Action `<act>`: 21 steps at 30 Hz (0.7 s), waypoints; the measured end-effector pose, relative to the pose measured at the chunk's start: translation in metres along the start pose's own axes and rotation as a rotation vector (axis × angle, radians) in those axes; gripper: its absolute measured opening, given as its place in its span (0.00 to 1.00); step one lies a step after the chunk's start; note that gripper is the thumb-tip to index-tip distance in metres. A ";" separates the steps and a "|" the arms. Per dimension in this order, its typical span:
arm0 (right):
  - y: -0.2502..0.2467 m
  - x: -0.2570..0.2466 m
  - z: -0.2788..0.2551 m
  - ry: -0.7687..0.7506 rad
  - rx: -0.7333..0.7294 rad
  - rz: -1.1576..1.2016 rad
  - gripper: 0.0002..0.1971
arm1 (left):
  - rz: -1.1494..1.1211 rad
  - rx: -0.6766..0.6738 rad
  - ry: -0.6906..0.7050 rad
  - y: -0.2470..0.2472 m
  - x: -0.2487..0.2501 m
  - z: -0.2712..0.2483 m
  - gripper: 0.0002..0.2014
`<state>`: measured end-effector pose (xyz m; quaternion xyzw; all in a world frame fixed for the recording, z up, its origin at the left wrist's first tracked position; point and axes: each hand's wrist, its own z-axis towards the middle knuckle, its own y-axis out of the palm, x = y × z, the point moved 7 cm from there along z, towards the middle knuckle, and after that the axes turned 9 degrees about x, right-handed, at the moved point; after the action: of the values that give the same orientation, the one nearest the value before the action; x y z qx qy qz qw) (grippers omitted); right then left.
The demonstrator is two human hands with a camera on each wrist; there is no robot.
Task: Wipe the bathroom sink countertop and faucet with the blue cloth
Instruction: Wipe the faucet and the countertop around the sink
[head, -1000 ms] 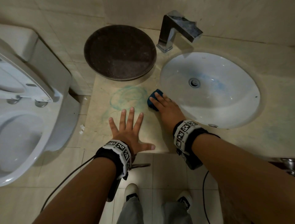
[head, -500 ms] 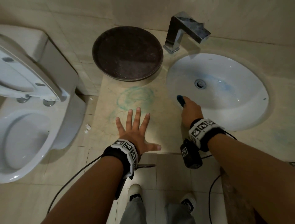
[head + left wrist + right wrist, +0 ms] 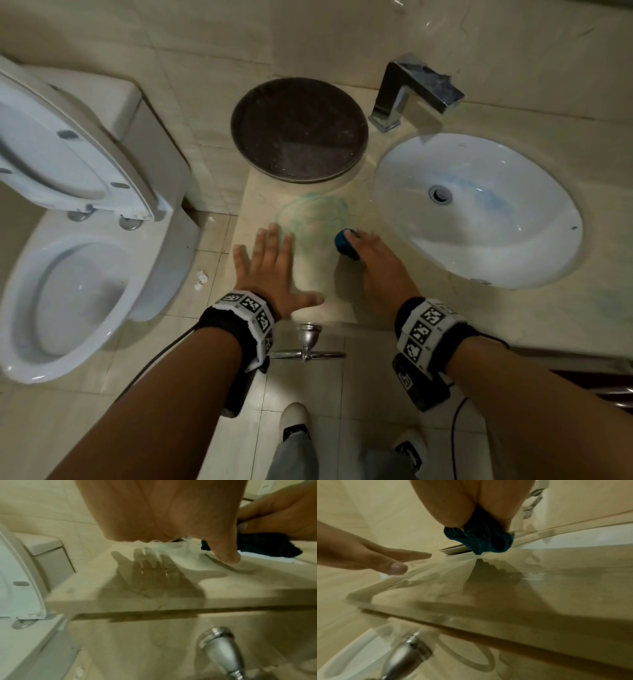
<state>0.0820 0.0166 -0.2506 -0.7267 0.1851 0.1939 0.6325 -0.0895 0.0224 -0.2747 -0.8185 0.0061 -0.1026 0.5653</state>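
Ideally the right hand [image 3: 375,263], gripping the bunched blue cloth [image 3: 344,244], swept firmly left across the counter [image 3: 329,274] stain [image 3: 310,214] while the open left hand [image 3: 270,270] braced

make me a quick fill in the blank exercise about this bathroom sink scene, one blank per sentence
1. The bunched blue cloth is held by the person's ____ hand.
2. The left hand rests on the beige stone countertop with its fingers ____.
3. The round dark brown tray sits to the ____ of the square chrome faucet in the head view.
4. The greenish-blue ring stain lies on the ____.

Missing words: right; spread; left; countertop
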 end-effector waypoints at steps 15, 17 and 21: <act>0.074 -0.057 0.001 -0.435 -0.201 -0.257 0.30 | 0.030 -0.028 -0.049 0.022 -0.037 -0.001 0.70; 0.074 -0.054 0.007 -0.408 -0.184 -0.273 0.30 | 0.020 -0.037 -0.042 0.021 -0.036 -0.001 0.70; 0.068 -0.052 0.022 -0.309 -0.158 -0.275 0.28 | 0.023 -0.064 -0.075 0.020 -0.034 0.002 0.71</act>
<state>0.0015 0.0311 -0.2841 -0.7542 -0.0310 0.2289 0.6147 -0.1199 0.0211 -0.2994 -0.8393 -0.0024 -0.0648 0.5399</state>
